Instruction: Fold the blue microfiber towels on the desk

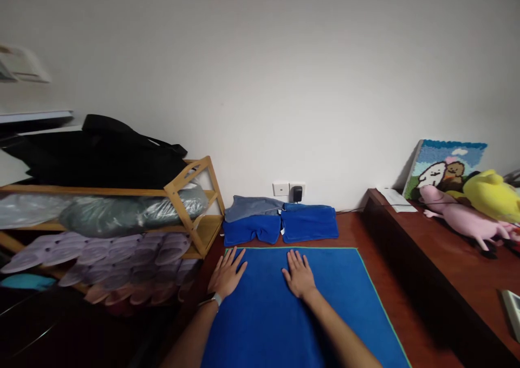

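A blue cloth point(341, 303) with a green edge lies spread over the reddish-brown table. My left hand point(228, 273) rests flat near its far left corner, fingers spread, with a watch point(211, 299) on the wrist. Further right, my right hand point(299, 275) presses palm down on the cloth near the far edge, fingers stretched forward. Neither hand grips anything. Just beyond the cloth are folded blue cloths point(311, 224) on the right and another folded blue cloth point(252, 230) on the left, with a grey-blue cloth point(249, 208) behind it.
A wooden rack point(195, 211) at left holds a black bag point(105, 154), plastic-wrapped items and several slippers point(134, 254). The wall has a socket with a black plug point(298, 193). On a raised surface at right sit a pink plush toy point(459, 216), a yellow plush toy point(491, 194) and a picture point(447, 165).
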The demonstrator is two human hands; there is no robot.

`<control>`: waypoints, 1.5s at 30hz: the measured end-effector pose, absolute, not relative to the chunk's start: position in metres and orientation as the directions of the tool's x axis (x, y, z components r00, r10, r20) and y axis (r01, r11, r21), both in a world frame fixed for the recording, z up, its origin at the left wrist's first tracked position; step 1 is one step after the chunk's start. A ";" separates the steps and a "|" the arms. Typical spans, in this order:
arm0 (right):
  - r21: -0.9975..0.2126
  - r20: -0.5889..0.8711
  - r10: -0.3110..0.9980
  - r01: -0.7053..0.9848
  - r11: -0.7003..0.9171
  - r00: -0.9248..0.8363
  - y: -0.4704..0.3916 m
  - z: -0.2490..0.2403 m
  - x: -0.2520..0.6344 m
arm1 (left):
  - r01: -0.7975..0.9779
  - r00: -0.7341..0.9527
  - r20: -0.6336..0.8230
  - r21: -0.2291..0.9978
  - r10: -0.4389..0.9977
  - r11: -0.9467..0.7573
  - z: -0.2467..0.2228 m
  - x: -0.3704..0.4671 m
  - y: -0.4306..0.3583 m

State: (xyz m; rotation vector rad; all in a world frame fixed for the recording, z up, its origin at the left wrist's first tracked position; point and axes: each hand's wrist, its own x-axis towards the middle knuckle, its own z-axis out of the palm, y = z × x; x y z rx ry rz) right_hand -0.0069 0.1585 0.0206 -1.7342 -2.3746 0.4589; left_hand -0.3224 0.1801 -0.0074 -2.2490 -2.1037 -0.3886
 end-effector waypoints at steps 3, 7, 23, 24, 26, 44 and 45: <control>-0.278 -0.064 0.985 0.951 0.137 -0.161 0.170 0.016 0.050 | 0.987 0.051 0.200 0.137 0.978 -0.080 -0.005 -0.322 0.179; -0.177 -0.078 0.997 0.984 -0.034 0.020 0.181 0.009 0.136 | 0.986 0.054 0.212 0.144 0.976 -0.085 -0.004 -0.321 0.179; -0.271 0.117 0.985 0.950 0.153 -0.125 0.114 0.033 0.095 | 0.974 0.077 0.366 0.170 0.928 -0.148 0.021 -0.231 0.136; -0.297 0.118 0.974 0.929 0.222 -0.195 0.103 0.032 0.070 | 0.959 0.150 0.343 0.175 0.927 -0.221 0.017 -0.212 0.123; -0.336 0.085 0.957 0.896 0.290 -0.278 0.085 0.027 0.031 | 0.921 0.291 0.293 0.172 0.911 -0.349 0.004 -0.182 0.098; -0.225 -0.116 0.964 0.939 -0.261 0.241 0.025 0.010 0.260 | 0.995 -0.037 0.119 0.096 0.992 0.026 0.006 -0.280 0.044; -0.237 -0.090 0.969 0.940 -0.245 0.230 0.016 0.011 0.261 | 0.995 -0.027 0.136 0.104 0.990 0.013 0.007 -0.275 0.038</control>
